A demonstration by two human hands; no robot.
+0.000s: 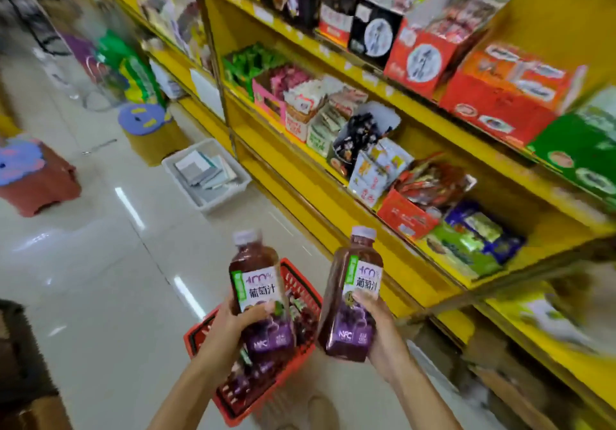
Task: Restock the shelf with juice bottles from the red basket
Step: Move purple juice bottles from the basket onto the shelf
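My left hand (230, 324) grips a dark purple grape juice bottle (256, 283) with a white cap, held upright above the red basket (301, 283). My right hand (380, 329) grips a second bottle of the same juice (353, 299), tilted slightly right, nearer the yellow shelf (383, 239). The basket stands on the floor below both hands, and more purple bottles lie inside it. The shelf runs along my right, its levels packed with snack boxes and bags.
A white tray (206, 173) of flat packs lies on the floor by the shelf base. A red stool (40, 183) stands at the left, a purple-cushioned one (143, 119) further back. Cardboard (500, 363) sits on the lowest shelf at right. My foot (321, 409) is beside the basket.
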